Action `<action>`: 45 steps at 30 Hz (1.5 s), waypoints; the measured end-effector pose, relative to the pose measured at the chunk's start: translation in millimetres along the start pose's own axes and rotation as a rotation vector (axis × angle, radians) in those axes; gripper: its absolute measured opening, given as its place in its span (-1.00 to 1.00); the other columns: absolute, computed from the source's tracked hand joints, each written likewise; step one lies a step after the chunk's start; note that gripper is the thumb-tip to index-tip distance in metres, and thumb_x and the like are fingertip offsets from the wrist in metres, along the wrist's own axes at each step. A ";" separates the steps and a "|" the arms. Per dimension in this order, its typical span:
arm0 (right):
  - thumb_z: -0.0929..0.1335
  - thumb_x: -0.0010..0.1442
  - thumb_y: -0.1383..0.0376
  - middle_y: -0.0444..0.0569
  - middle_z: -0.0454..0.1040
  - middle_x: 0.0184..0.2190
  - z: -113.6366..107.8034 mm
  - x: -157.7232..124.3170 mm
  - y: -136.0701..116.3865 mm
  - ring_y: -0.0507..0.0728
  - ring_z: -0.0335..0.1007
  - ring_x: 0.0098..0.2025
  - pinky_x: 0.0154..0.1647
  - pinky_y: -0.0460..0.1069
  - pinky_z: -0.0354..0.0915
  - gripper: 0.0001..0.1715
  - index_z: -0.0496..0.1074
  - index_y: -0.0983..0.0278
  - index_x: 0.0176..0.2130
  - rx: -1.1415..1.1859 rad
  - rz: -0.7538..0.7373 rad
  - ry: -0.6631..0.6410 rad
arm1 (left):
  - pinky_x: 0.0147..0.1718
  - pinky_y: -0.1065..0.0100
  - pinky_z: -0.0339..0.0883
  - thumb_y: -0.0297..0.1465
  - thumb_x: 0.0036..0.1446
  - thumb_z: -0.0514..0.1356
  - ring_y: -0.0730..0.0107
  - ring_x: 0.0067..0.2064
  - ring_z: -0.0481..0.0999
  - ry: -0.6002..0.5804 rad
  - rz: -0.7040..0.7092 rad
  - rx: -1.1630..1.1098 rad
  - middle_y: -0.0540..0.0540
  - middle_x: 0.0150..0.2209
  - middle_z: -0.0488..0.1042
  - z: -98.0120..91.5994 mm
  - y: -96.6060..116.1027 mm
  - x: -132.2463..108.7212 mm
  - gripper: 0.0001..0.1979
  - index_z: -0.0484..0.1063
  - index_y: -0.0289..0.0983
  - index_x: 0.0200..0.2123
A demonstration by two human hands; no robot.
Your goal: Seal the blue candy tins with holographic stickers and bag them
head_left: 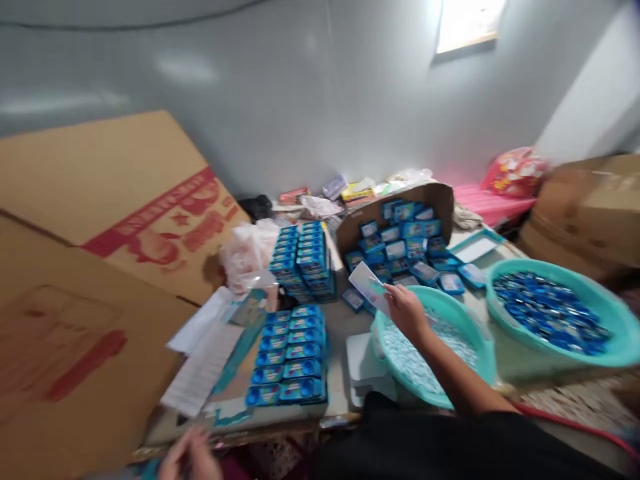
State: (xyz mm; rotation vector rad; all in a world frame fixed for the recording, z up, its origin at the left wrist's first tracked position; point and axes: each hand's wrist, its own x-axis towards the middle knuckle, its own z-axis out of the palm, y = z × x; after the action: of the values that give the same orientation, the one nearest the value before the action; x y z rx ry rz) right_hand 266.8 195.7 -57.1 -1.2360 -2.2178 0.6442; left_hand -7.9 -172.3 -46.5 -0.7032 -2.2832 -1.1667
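My right hand (405, 308) reaches over a turquoise basin (483, 333) and pinches the edge of a thin white card (369, 285), which is tilted up to the left. Many small whitish pieces (425, 357) fill the basin beneath my forearm. Low at the left, by the table's front edge, is my left hand (189, 457), smeared by motion and cut off by the frame; its fingers are not clear. Between the hands stand two neat rows of small blue boxes (287, 357). A white flat-topped device (363, 360), perhaps a scale, is beside the basin.
Taller stacks of blue boxes (303, 257) rise behind. An open carton (445, 197) spills blue boxes onto the table. Another turquoise basin (625, 327) holds shiny blue pieces. Big cardboard boxes (90, 180) block the left side; paper sheets (205, 360) lie near them.
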 end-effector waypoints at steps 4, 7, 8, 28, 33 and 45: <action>0.20 0.34 0.28 0.09 0.55 -0.25 -5.9 -13.7 -96.7 0.18 0.47 -0.24 -0.17 0.03 0.34 -0.62 0.54 0.25 -0.04 0.142 -0.550 -0.184 | 0.13 0.09 0.26 -0.51 0.18 0.17 0.19 0.01 0.52 -0.220 0.709 0.076 -0.16 -0.12 0.57 2.1 88.7 3.9 -0.67 0.44 -0.22 0.03; 0.18 0.26 0.40 0.08 0.57 -0.30 5.5 -30.1 -158.1 0.15 0.50 -0.24 -0.16 -0.01 0.38 -0.61 0.56 0.27 -0.21 0.325 -0.751 -0.462 | 0.27 -0.02 0.06 -0.36 0.28 0.12 0.16 0.15 0.42 -0.364 0.720 0.184 -0.14 0.06 0.51 15.4 130.3 13.3 -0.60 0.35 -0.13 0.18; 0.18 0.21 0.43 0.09 0.57 -0.29 10.9 -34.8 -172.7 0.15 0.51 -0.24 -0.15 -0.02 0.39 -0.62 0.56 0.28 -0.24 0.378 -0.778 -0.543 | 0.24 0.05 0.11 -0.32 0.31 0.08 0.26 0.04 0.49 -0.424 0.725 0.167 -0.12 -0.01 0.55 19.0 133.8 17.4 -0.61 0.34 -0.15 0.18; 0.24 0.03 0.39 -0.15 0.41 -0.56 47.7 -40.3 -228.6 0.04 0.30 -0.49 -0.44 -0.10 0.18 -0.87 0.21 0.21 -0.53 0.350 -0.623 -0.625 | 0.35 0.15 -0.15 -0.37 0.27 0.19 0.35 0.18 0.39 -0.347 0.682 0.078 -0.05 0.05 0.55 -10.1 64.7 11.5 -0.73 0.46 -0.20 0.03; 0.27 0.06 0.39 -0.15 0.42 -0.55 48.7 -43.2 -217.8 0.03 0.29 -0.48 -0.44 -0.11 0.14 -0.83 0.22 0.22 -0.53 0.333 -0.543 -0.666 | 0.34 0.09 -0.10 -0.44 0.25 0.19 0.28 0.19 0.38 -0.377 0.691 -0.017 -0.05 0.07 0.54 -1.0 60.1 4.1 -0.81 0.51 -0.17 -0.09; 0.27 0.01 0.21 -0.11 0.41 -0.57 20.1 -10.2 -109.3 0.09 0.29 -0.51 -0.48 -0.06 0.14 -0.85 0.34 0.23 -0.50 0.131 -0.046 -0.108 | -0.07 0.24 0.45 -0.34 0.18 0.25 0.25 -0.10 0.59 -0.370 -0.420 -0.687 -0.15 -0.20 0.60 10.1 58.7 -0.3 -0.80 0.43 -0.22 -0.11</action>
State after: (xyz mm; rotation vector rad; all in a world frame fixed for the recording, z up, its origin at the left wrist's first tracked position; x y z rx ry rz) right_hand 190.5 132.2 -6.1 -1.1056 -2.2450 0.8416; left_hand 27.6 -134.3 -17.4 -0.7356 -2.3822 -2.2404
